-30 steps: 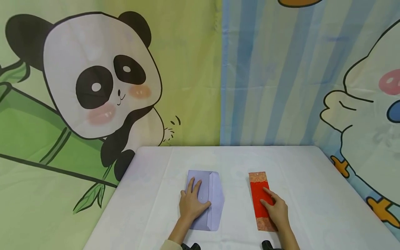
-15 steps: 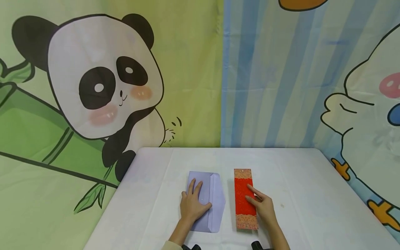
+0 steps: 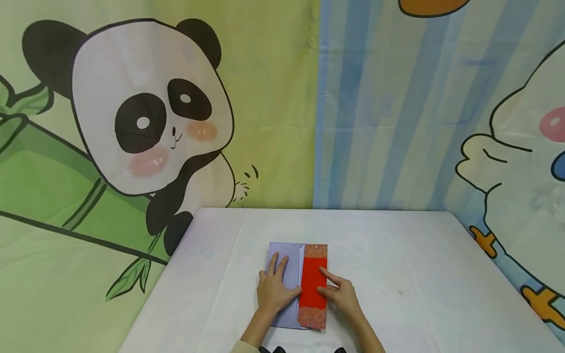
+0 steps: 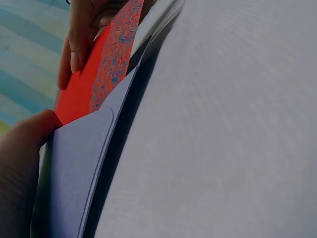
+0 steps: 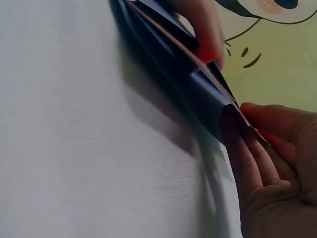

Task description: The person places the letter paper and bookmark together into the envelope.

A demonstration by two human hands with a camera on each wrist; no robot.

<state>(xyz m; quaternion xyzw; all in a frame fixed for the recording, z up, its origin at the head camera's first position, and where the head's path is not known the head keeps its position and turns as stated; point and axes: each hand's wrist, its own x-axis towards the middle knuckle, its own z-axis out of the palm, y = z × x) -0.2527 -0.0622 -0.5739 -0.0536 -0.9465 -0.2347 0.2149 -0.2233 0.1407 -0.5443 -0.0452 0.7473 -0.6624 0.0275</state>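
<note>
A lavender envelope [image 3: 290, 269] lies on the white table, its flap side to the right. My left hand [image 3: 272, 291] rests on it with fingers spread, the thumb at the edge of its opening. Over the flap side is a long red paper strip [image 3: 312, 284] with patterned bands at both ends. My right hand [image 3: 345, 296] pinches the strip's right edge between thumb and fingers. In the left wrist view the red strip [image 4: 79, 94] meets the mouth of the envelope [image 4: 79, 153], by the left thumb. The right wrist view shows the strip nearly edge-on, covering much of the flap.
The white table [image 3: 397, 255] extends around the envelope, with its far edge near the wall. Behind hangs a printed cloth with a panda [image 3: 145, 108] on the left and blue stripes [image 3: 397, 108] on the right. Black camera parts [image 3: 278, 349] show at the wrists.
My right hand has brought the red strip leftward across the table, from apart on the right to over the envelope's flap side. My left hand has stayed on the envelope.
</note>
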